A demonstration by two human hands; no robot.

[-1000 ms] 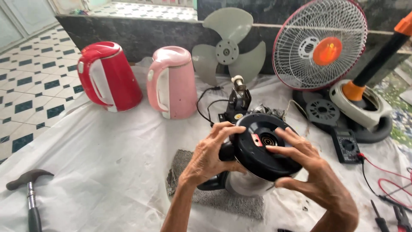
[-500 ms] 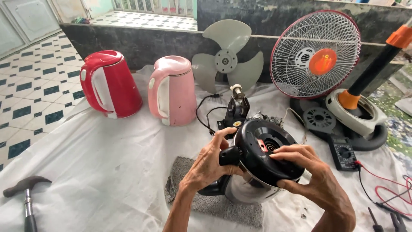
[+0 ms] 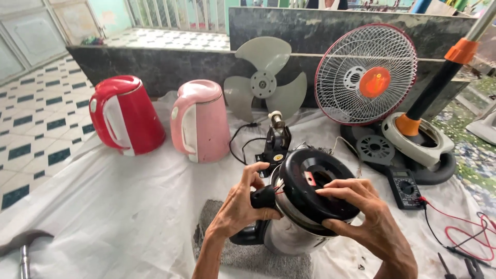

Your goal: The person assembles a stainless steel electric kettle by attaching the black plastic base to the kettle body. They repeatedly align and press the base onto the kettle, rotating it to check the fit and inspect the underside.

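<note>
The left hand (image 3: 238,209) is clamped on the black handle stub of a steel kettle (image 3: 297,227), fingers curled round it. The right hand (image 3: 364,217) closes over the black base ring (image 3: 315,188) at about four o'clock on that ring, fingertips pressed on its rim. The kettle lies tipped, underside up, on a grey rough-textured mat (image 3: 248,253) at the near middle of the tabletop; its body is brushed metal, its base a glossy round plastic disc with a small red tab and thin wires showing near the centre. The lower part of the body is hidden behind both hands, and the inside of the recess is too dark to read.

At twelve o'clock from the kettle stands a small fan motor (image 3: 276,142) with a pale shaft. Beyond it a grey three-bladed fan propeller (image 3: 264,82) leans on the dark wall. At ten o'clock stand a pink kettle (image 3: 199,121) and a red kettle (image 3: 126,113), both smooth plastic. At two o'clock a wire fan grille (image 3: 367,75) with an orange hub stands upright; at three o'clock lies a black multimeter (image 3: 404,187) with red leads. A crumpled white cloth (image 3: 113,206) covers the tabletop. A hammer (image 3: 23,253) at eight o'clock is cut off by the edge.

Compared with half a second earlier, the kettle's base is tilted more toward the camera, and the right hand has slid lower on the ring.
</note>
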